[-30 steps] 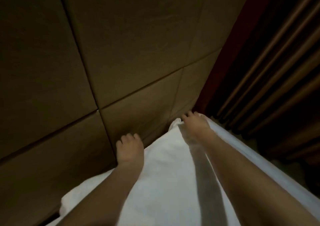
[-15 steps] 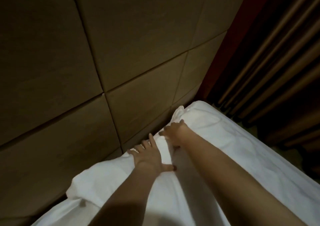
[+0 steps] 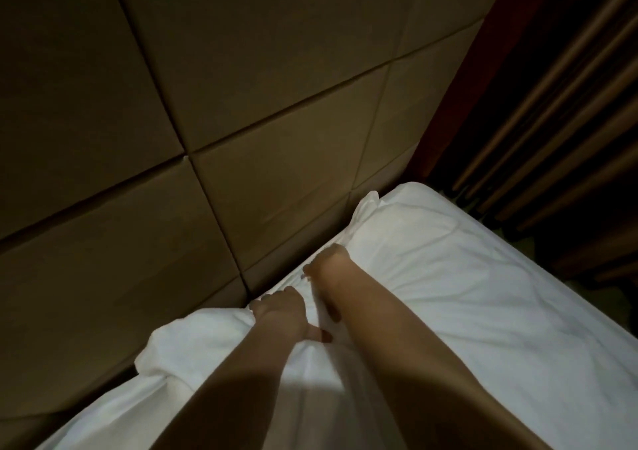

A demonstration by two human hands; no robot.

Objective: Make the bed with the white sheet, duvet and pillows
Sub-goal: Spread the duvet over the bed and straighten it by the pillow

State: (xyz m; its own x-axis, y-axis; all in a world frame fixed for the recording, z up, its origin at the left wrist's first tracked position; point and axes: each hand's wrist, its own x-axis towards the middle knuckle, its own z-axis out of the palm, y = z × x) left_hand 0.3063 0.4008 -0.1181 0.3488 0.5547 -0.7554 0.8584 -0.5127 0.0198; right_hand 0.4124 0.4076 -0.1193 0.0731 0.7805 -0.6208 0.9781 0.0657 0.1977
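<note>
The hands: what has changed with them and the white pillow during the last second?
Both hands came down from the top edge of the pillow and drew together. The left hand now presses and grips the white fabric; the right hand digs into it beside the brown padded headboard. The pillow sank lower. The headboard and curtain stayed the same.

One head view only, looking steeply down and forward over both forearms, close above the bed (image 3: 483, 294), facing the padded headboard (image 3: 241, 121), with curtain (image 3: 569, 121) at right.

A padded headboard (image 3: 214, 111) stands beside brown curtains (image 3: 566, 111).
</note>
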